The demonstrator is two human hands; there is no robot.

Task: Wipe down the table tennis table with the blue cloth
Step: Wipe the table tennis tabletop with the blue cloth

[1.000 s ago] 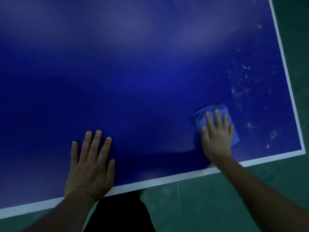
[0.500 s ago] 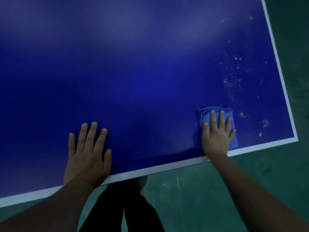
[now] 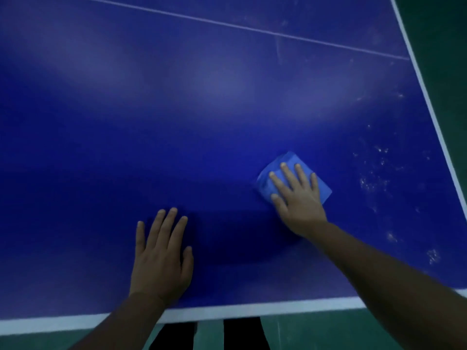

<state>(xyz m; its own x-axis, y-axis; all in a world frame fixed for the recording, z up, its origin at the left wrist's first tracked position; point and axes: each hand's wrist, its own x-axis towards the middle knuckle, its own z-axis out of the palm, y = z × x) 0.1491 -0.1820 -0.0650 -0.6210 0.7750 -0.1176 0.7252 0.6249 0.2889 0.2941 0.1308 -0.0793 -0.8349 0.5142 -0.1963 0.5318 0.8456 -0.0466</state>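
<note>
Nearest us, below the table's white edge band [image 3: 252, 310], we see 2 dark trouser legs [image 3: 242, 334] over the green floor [image 3: 328, 332]. Just past the band, our left hand [image 3: 161, 258] lies flat on the table tennis table [image 3: 177, 122], palm down, fingers straight and slightly spread, holding nothing. Farther in and to the right, our right hand [image 3: 298, 198] presses flat on the folded blue cloth [image 3: 290, 160], its 4 fingers straight and fanned over it, thumb at the cloth's left edge; the cloth lies on the surface under that palm. To the right of the cloth, pale specks [image 3: 374, 178] dot the surface near the white side line [image 3: 429, 102]. Farthest off, a thin white line [image 3: 227, 24] crosses the table.
</note>
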